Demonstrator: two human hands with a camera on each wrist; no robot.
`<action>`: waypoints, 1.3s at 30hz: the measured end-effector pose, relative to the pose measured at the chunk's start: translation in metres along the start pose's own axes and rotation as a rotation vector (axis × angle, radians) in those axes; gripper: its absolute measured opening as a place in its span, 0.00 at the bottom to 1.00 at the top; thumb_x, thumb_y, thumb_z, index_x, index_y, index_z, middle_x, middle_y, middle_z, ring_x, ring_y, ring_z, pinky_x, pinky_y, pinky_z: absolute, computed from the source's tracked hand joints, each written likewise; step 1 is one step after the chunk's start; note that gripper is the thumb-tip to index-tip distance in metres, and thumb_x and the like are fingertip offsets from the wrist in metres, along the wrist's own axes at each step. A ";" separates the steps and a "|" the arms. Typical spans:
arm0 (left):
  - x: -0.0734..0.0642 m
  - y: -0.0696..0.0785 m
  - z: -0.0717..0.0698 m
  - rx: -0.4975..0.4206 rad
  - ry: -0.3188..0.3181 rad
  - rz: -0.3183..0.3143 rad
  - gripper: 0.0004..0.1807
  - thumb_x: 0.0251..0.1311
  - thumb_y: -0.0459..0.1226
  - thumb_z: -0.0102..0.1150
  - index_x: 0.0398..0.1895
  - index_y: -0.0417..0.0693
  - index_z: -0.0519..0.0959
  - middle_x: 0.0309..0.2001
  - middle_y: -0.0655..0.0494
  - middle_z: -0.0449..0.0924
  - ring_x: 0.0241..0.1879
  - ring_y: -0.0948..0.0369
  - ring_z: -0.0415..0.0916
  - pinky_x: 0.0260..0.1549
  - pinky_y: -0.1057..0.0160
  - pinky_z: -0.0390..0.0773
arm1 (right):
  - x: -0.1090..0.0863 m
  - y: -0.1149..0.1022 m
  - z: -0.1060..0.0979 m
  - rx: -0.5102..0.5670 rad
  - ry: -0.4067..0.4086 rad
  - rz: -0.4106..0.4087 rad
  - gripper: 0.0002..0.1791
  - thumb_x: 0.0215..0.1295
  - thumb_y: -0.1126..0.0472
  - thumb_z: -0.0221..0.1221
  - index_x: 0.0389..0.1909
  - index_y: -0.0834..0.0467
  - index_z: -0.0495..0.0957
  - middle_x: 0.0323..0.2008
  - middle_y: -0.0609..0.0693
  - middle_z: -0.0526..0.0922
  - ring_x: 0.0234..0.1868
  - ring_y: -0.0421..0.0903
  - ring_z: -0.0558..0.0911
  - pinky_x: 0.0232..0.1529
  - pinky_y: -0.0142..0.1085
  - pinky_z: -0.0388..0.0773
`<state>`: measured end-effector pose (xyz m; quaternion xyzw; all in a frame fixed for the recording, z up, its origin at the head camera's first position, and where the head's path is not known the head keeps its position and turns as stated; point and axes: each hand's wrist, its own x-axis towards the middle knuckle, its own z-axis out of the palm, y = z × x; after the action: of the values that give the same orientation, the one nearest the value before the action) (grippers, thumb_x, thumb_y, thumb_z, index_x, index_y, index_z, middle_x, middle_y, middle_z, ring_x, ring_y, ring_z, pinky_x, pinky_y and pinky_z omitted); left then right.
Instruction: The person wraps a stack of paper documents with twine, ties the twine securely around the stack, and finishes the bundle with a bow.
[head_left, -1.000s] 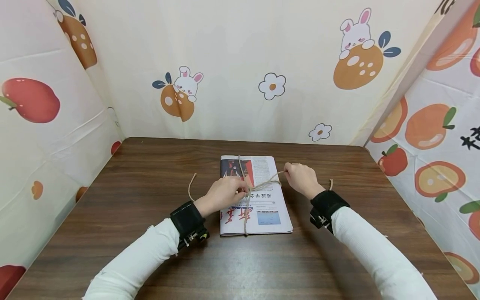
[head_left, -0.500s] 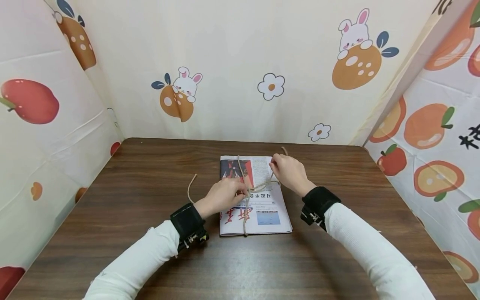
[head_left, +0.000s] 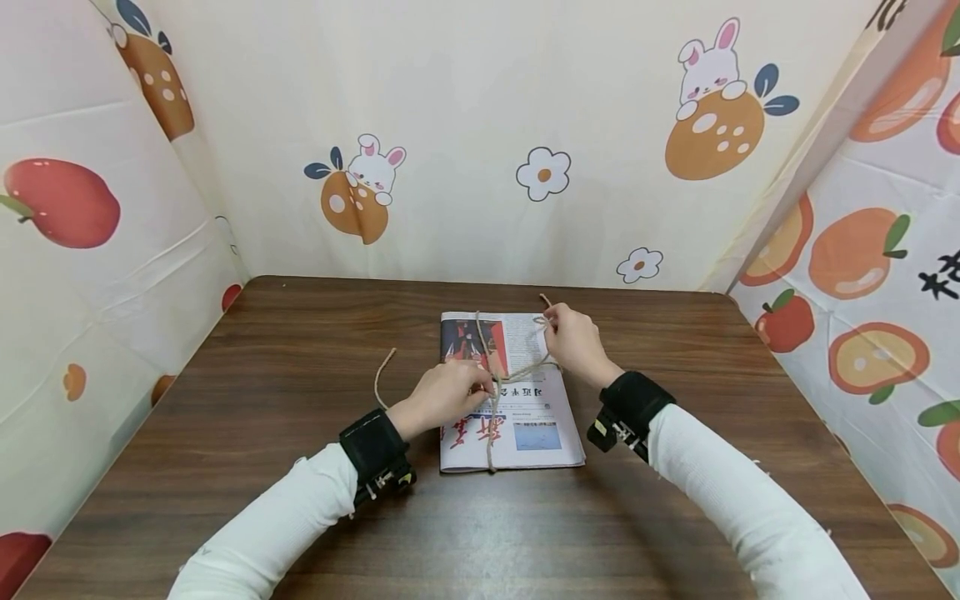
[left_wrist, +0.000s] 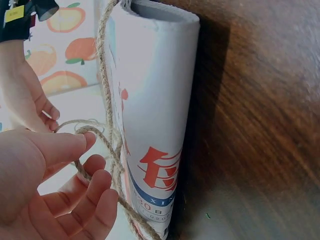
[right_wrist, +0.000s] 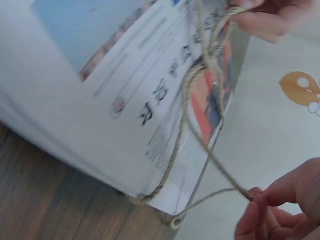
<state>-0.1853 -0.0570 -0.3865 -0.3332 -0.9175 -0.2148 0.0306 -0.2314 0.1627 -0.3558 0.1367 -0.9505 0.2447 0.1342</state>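
A folded stack of newspaper point(head_left: 536, 400) lies on the table with rough twine point(head_left: 491, 446) running lengthwise and across it, meeting near the middle. Over the left half of the stack, my left hand point(head_left: 447, 392) pinches a bent loop of twine point(left_wrist: 95, 130) between thumb and index finger, the other fingers loosely curled. At the stack's far right corner, my right hand point(head_left: 577, 340) pinches another length of twine point(right_wrist: 218, 162) between thumb and fingertips. That length runs taut back to the crossing. Whether a knot sits there is hard to see.
A brown wood-grain table point(head_left: 337, 517) carries the stack. A loose twine end point(head_left: 382, 375) sticks out left of the left hand. Printed cloth point(head_left: 465, 233) hangs behind the table and along both sides.
My right hand has moved left and slightly away, from beside the stack to its far right corner, with the twine still pinched. My left hand has hardly moved.
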 end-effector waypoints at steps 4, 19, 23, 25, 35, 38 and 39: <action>0.000 0.000 0.001 -0.006 -0.007 -0.003 0.04 0.57 0.36 0.59 0.32 0.53 0.83 0.32 0.62 0.80 0.20 0.68 0.65 0.17 0.70 0.62 | 0.001 -0.003 -0.003 0.046 -0.074 0.119 0.11 0.63 0.63 0.51 0.41 0.65 0.77 0.33 0.57 0.82 0.27 0.48 0.77 0.29 0.38 0.68; 0.000 0.000 0.003 -0.009 -0.021 -0.014 0.04 0.56 0.36 0.59 0.30 0.54 0.83 0.30 0.64 0.78 0.22 0.69 0.66 0.20 0.69 0.65 | 0.010 -0.022 -0.007 0.319 -0.123 0.108 0.07 0.65 0.58 0.53 0.38 0.57 0.76 0.32 0.51 0.77 0.32 0.47 0.72 0.32 0.35 0.66; 0.000 0.000 0.004 -0.012 -0.025 -0.016 0.04 0.56 0.35 0.59 0.30 0.54 0.82 0.30 0.64 0.78 0.22 0.69 0.66 0.20 0.69 0.66 | 0.011 -0.024 -0.006 0.445 -0.140 0.064 0.06 0.66 0.58 0.53 0.40 0.55 0.75 0.34 0.50 0.76 0.35 0.48 0.72 0.34 0.36 0.68; 0.000 0.000 0.003 -0.014 -0.026 -0.016 0.04 0.56 0.35 0.59 0.30 0.54 0.83 0.31 0.64 0.78 0.23 0.68 0.66 0.20 0.68 0.66 | 0.011 -0.024 -0.006 0.474 -0.152 0.049 0.06 0.66 0.58 0.53 0.40 0.54 0.75 0.36 0.50 0.76 0.35 0.47 0.72 0.35 0.36 0.68; 0.000 0.001 0.000 -0.009 -0.035 -0.004 0.03 0.56 0.37 0.59 0.31 0.54 0.83 0.32 0.63 0.79 0.24 0.68 0.67 0.21 0.69 0.66 | 0.004 -0.020 0.005 0.462 -0.248 0.008 0.07 0.65 0.59 0.54 0.40 0.56 0.76 0.34 0.50 0.77 0.33 0.47 0.73 0.33 0.35 0.69; 0.000 0.002 -0.002 0.004 -0.031 0.002 0.03 0.57 0.37 0.60 0.31 0.54 0.83 0.33 0.63 0.80 0.25 0.68 0.68 0.22 0.68 0.67 | 0.001 -0.018 0.010 0.441 -0.267 -0.006 0.08 0.65 0.59 0.54 0.40 0.58 0.77 0.33 0.50 0.77 0.33 0.47 0.73 0.33 0.35 0.69; 0.000 0.002 -0.003 0.011 -0.030 0.004 0.04 0.57 0.38 0.60 0.31 0.54 0.83 0.33 0.63 0.81 0.25 0.68 0.69 0.22 0.68 0.68 | -0.001 -0.017 0.012 0.428 -0.274 -0.004 0.08 0.65 0.59 0.54 0.40 0.59 0.77 0.33 0.50 0.78 0.33 0.47 0.74 0.33 0.35 0.69</action>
<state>-0.1845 -0.0566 -0.3828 -0.3378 -0.9185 -0.2046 0.0192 -0.2277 0.1428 -0.3590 0.1958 -0.8860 0.4195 -0.0273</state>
